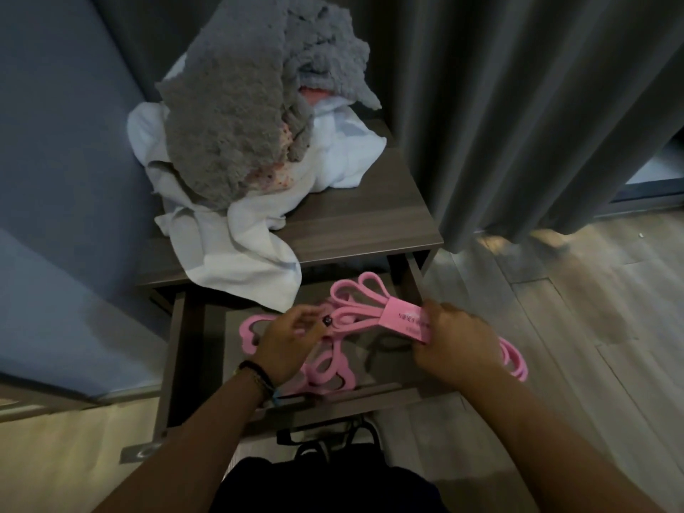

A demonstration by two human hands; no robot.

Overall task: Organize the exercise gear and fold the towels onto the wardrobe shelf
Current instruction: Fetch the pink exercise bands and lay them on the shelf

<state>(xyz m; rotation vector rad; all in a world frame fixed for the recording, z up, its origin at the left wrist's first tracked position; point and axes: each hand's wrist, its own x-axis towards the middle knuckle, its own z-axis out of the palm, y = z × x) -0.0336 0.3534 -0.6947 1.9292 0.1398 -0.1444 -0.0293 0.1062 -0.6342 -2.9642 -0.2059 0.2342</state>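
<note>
**Both hands on the pink resistance bands above the open drawer**

Head view: the left hand [292, 336] reaches into a tangle of pink resistance bands [355, 320], its fingers [309, 316] curled and pinching a strand near a small dark bead or clip. A dark bracelet [259, 379] sits on that wrist. The right hand [455, 346] grips the right end of the bundle, its fingers closed around a pink paper sleeve [409, 322] with printed text that wraps several loops together. More loops fan out to the far side of the sleeve, some trail down into the open drawer [177, 349] below the hands, and a few stick out to the right past the right hand.

The drawer is pulled out from a dark wood bedside unit whose worktop [370, 224] carries a heap of towels: a fluffy grey towel [237, 116] on top, a white towel [237, 253] beneath it with one corner hanging over the near edge, and a pinkish patterned cloth [270, 175] showing between them. A grey curtain [518, 105] hangs at the right, reaching a wood-look floor [592, 309]. A blue-grey wall [66, 142] stands on the left.
</note>
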